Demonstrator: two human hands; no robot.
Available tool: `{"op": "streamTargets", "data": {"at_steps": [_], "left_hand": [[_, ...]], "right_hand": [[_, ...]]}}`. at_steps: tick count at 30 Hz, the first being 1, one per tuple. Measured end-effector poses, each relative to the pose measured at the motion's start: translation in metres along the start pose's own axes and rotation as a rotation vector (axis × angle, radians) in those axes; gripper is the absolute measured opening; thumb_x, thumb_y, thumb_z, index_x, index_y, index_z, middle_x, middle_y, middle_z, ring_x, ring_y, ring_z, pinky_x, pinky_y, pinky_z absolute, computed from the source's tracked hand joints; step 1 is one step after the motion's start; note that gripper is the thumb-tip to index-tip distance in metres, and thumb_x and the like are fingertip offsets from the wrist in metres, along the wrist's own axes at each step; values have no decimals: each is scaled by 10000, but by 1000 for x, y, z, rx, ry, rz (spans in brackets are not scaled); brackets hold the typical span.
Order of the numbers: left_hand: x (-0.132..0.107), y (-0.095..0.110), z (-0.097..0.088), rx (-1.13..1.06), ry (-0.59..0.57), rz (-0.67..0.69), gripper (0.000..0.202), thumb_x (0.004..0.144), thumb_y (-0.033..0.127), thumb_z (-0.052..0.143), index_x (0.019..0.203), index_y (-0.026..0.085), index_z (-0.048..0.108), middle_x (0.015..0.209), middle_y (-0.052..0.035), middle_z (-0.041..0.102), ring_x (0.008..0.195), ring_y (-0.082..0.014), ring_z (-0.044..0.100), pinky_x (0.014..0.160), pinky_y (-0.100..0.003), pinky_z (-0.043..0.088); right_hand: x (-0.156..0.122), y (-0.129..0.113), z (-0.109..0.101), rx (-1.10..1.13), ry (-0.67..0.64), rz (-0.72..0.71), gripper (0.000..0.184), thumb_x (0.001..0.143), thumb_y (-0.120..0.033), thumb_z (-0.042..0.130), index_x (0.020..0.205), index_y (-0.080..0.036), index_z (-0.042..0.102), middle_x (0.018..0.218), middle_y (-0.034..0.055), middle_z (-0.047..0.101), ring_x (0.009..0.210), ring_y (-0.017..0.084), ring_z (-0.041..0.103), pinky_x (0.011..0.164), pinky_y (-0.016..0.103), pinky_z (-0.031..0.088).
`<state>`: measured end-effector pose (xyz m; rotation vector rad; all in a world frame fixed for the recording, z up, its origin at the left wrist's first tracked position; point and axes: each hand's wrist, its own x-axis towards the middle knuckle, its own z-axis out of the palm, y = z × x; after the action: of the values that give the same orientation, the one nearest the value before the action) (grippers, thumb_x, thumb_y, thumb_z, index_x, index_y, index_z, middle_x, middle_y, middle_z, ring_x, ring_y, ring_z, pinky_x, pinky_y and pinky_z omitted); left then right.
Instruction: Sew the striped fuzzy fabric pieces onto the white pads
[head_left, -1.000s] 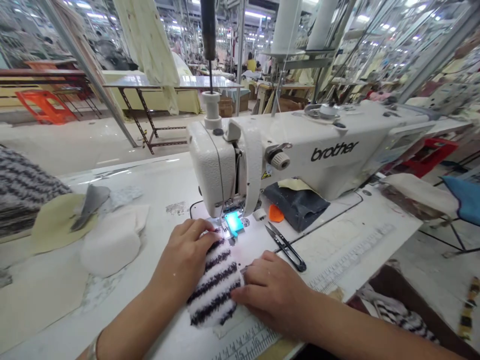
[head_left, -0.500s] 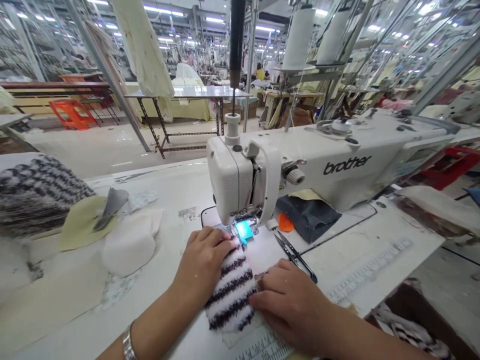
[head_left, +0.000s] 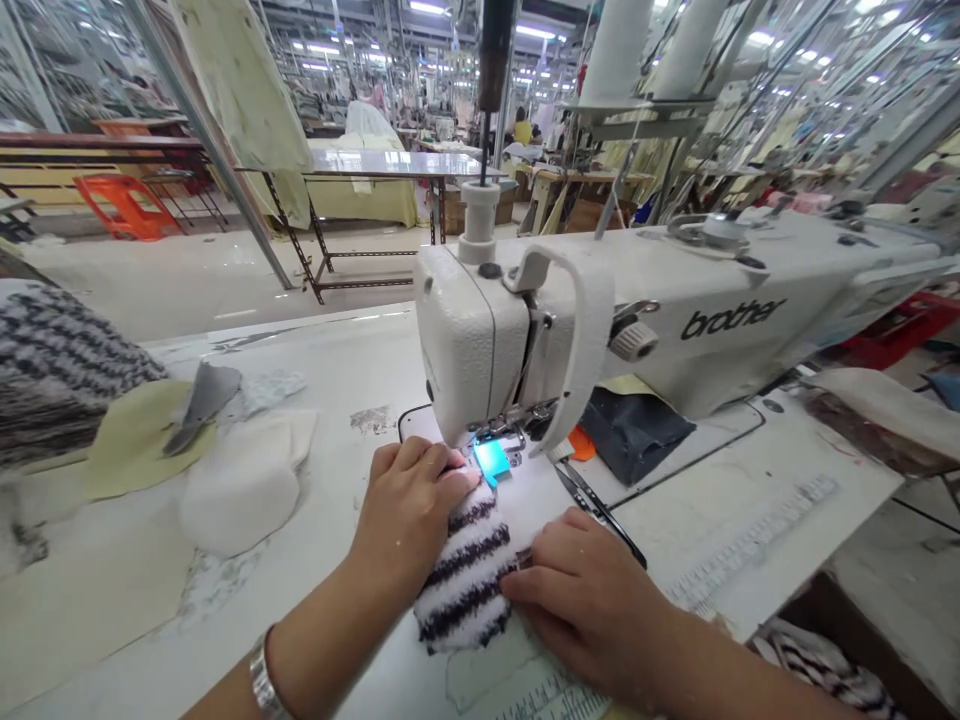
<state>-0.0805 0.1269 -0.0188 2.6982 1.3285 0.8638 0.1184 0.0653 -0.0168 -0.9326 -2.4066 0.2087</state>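
Observation:
A fuzzy black-and-white striped fabric piece (head_left: 471, 572) lies on the table, its far end at the presser foot of a white sewing machine (head_left: 469, 340). My left hand (head_left: 409, 510) presses on its upper left edge, fingers bunched close to the needle area. With curled fingers, my right hand (head_left: 585, 600) grips the lower right edge. A small thin thing shows by those fingers, too small to name. Bright light falls on a blue piece (head_left: 492, 459) beside the foot. Right of it lie black thread snips (head_left: 600, 510), partly behind the machine's white curved guard.
Cream and white fabric pieces (head_left: 244, 480) and a striped fuzzy pile (head_left: 67, 370) lie left. Dark folded cloth (head_left: 637, 435) and an orange piece (head_left: 581, 443) sit under the machine arm. A printed ruler (head_left: 772, 540) runs along the right side of the table.
The view has shifted a little, so the machine looks larger and the background higher. Both hands keep their places on the striped fabric, which has hardly moved.

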Motion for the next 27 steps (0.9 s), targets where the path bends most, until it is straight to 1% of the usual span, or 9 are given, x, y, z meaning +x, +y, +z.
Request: {"op": "streamTargets", "data": {"at_steps": [3,6,9,12,15,19,23,27], "left_hand": [[0,0,1,15,17,24,263,902,134,439,860,266,663,907,-14,640,849,-213,492,744,-384,307],[1,-1,1,58,31,53,248,907,161,435,852,258,656,886,-31,633,834,-222,485,731,-383,319],[2,0,-4,92,5,107,228,913,182,424,888,230,646,920,-55,628,849,-244,478,725,-394,344],[-1,6,-11,-26,-32,199,220,902,134,407,926,174,622,957,-76,618,870,-239,490,738,-388,387],[-7,15,-18,-177,-62,222,215,865,78,413,947,149,599,948,-74,603,857,-215,501,751,-364,421],[-16,19,-17,-165,-113,245,217,880,127,436,1039,162,579,1009,-74,579,899,-226,497,785,-378,429],[-21,14,-12,-107,-106,263,213,909,167,421,1048,177,581,1038,-71,575,906,-234,502,783,-397,425],[-22,12,-9,-89,-131,274,241,925,179,383,1054,197,585,1060,-61,580,907,-232,506,781,-399,414]], "right_hand": [[0,0,1,3,-7,11,204,862,-132,416,818,-188,607,611,-5,485,591,147,407,580,291,206],[0,1,2,4,-5,27,201,861,-132,421,818,-192,608,616,-4,491,594,147,410,586,292,209],[0,0,2,4,-19,38,184,857,-138,437,838,-197,610,636,-1,515,601,146,424,591,294,212],[-1,-1,-1,-21,-58,40,172,848,-144,444,861,-193,608,650,1,528,612,149,430,590,296,212],[-3,-2,-3,-63,-77,15,178,834,-143,440,884,-185,606,649,0,527,608,151,420,585,301,211],[-4,-2,-4,-113,-84,-3,175,846,-150,436,865,-186,606,635,-7,523,594,150,407,587,309,215],[-3,-2,-4,-133,-88,-2,165,839,-155,447,862,-193,605,634,-12,528,588,150,404,585,311,208],[-2,-3,-7,-125,-144,0,156,836,-157,450,864,-195,598,650,-11,548,596,150,417,592,311,208]]}}
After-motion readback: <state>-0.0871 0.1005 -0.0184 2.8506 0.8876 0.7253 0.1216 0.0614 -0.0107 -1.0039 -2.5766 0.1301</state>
